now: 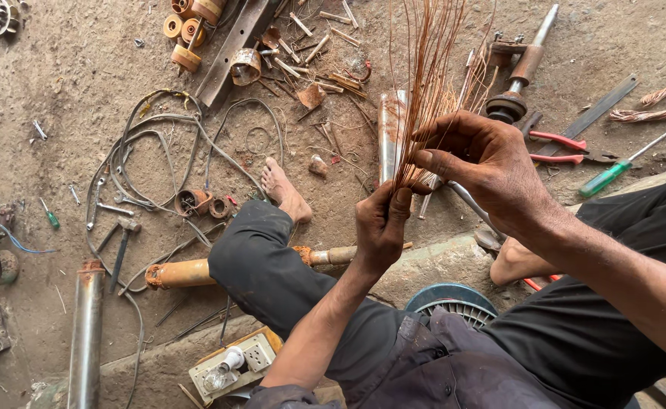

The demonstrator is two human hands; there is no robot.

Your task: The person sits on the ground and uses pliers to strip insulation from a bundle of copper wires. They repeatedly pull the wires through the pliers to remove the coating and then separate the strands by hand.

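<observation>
1. Down in the head view, the left hand [380, 227] is closed around the lower end of a bundle of copper wires [426, 83], held upright above the dirt floor [60, 113].
2. Just above it, the right hand [484, 163] has its fingers [433, 159] pinched on a few strands of the same bundle.
3. Near the right hand lie red-handled pliers [558, 148] and a green-handled screwdriver [607, 176].
4. At the bottom, a cream socket board [236, 363] with a bulb [223, 367] rests beside the person's knee.
</observation>
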